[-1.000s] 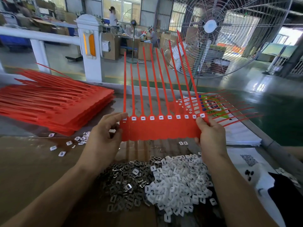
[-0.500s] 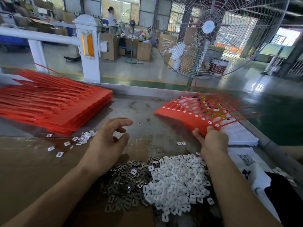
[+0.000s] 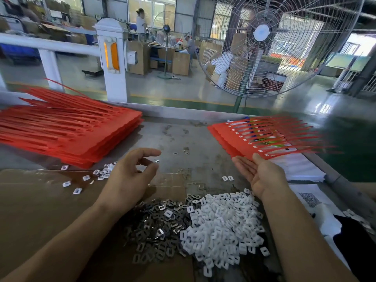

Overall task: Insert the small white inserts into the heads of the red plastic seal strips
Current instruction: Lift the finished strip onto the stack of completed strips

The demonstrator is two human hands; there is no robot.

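Fingers [image 3: 243, 166] of right hand [image 3: 262, 176] now straight and spread, palm up, clamped on nothing; just let go of filled red strip sheet [image 3: 240, 139], held upright between both hands a second ago. Sheet now lying flat just beyond those fingertips, near edge almost touching them, white caps showing in every head along the row, tails fanning off to the right over printed papers [image 3: 295, 167]. Fingers [image 3: 146, 154] of left hand [image 3: 130, 178] loosely curled and apart, hovering above bench [image 3: 183, 135], gripping nothing; released the sheet half a second earlier and hardly moved since.

Meaning for the job: one sheet finished and set aside, so cycle back at its start. Untouched stack of red strips [image 3: 81, 135] waiting beyond and to the left of left-hand fingers; likely next reach goes there. Pile of white inserts [image 3: 221, 226] below and between both wrists, dark metal clips [image 3: 158, 224] beside it on the left, a few stray inserts [image 3: 85, 178] scattered left of the left hand. Plenty of stock left, so far from done overall.
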